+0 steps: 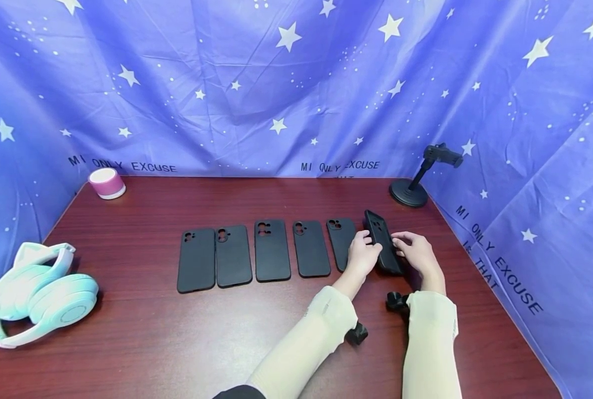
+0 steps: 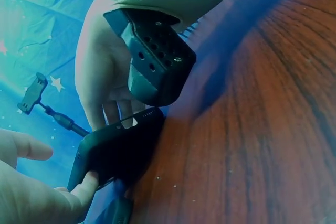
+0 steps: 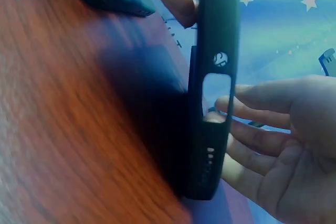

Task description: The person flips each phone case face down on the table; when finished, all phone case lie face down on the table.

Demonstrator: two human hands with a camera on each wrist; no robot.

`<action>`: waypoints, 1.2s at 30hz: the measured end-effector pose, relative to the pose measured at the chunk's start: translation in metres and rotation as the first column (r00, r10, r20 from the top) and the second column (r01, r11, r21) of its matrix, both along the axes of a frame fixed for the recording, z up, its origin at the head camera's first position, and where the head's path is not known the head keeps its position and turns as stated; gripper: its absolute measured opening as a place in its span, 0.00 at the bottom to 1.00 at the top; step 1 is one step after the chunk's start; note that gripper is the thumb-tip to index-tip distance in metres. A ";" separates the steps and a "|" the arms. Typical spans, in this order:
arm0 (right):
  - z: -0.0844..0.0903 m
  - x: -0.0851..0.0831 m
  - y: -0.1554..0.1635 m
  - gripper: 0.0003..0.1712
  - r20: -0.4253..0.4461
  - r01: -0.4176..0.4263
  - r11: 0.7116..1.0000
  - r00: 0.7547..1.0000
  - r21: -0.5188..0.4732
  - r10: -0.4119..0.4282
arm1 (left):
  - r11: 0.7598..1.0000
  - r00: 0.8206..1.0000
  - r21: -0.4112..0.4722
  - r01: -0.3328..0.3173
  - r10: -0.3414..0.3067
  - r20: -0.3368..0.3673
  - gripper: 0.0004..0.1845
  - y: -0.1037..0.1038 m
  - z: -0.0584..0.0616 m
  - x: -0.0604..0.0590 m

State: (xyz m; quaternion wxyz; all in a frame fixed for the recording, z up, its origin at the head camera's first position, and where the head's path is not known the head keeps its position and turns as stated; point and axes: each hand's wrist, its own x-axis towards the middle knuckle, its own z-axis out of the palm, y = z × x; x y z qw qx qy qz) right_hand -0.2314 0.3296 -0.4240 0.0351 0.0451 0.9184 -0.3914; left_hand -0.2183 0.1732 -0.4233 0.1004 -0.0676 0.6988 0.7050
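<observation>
Both hands met at a black phone case (image 1: 382,244) tipped up on its long edge at the right end of a row of five flat black phone cases (image 1: 271,250) on the dark wooden table (image 1: 142,327). Left hand (image 1: 362,256) gripped the tilted case's near side, fingers curled around its edge. Right hand (image 1: 417,252) lay against the far side, fingers (image 3: 262,129) nearly straight and spread behind the case. Pale sleeves (image 1: 428,343) covered both forearms. Blue star-printed cloth (image 1: 296,83) behind bore the words "MI ONLY EXCUSE". Mint headphones (image 1: 32,293), a pink-and-white round speaker (image 1: 106,183) and a black phone stand (image 1: 418,177) stood well apart.
</observation>
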 end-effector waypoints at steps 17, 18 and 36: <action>0.008 -0.001 -0.008 0.38 0.070 -0.102 0.972 0.990 -0.213 0.119 | 0.982 0.992 0.180 -0.048 0.067 -0.103 0.22 0.001 0.005 -0.001; 0.008 -0.001 -0.008 0.39 0.074 -0.105 0.971 0.990 -0.214 0.123 | 0.977 0.992 0.209 -0.045 0.068 -0.104 0.22 0.002 0.005 -0.001; 0.011 -0.001 -0.009 0.40 0.150 -0.097 0.937 0.977 -0.336 0.155 | 0.942 0.995 0.335 0.018 0.015 -0.095 0.19 0.004 0.000 -0.003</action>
